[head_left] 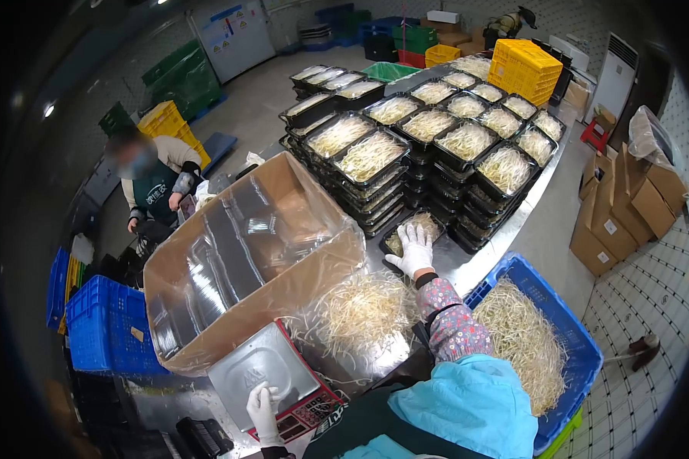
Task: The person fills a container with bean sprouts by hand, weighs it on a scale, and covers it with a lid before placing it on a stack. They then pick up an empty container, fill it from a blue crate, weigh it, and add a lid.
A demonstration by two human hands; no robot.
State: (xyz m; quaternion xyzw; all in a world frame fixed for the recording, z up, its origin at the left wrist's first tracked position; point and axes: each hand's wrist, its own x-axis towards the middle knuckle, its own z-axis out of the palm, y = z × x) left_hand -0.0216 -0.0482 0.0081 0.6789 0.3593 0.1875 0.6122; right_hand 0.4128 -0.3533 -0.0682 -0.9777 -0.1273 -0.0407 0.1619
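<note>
My right hand (415,249), in a white glove, lies with spread fingers on the sprouts in a black tray (393,243) at the foot of the tray stacks. My left hand (263,413), also gloved, is over the near edge of a scale (264,375) with a metal plate and red frame; its fingers look curled, and whether they hold anything is too small to tell. Between the hands a loose heap of bean sprouts (366,310) lies on the metal table. Stacks of black trays filled with sprouts (467,141) stand beyond my right hand.
An open cardboard box (283,287) holds clear lids in plastic. At right is a blue crate (582,344) of sprouts. Yellow crates (524,69) stand at the table's far end. A co-worker (155,183) is at left, another person (509,27) at the back. Cardboard boxes (628,203) lean at right.
</note>
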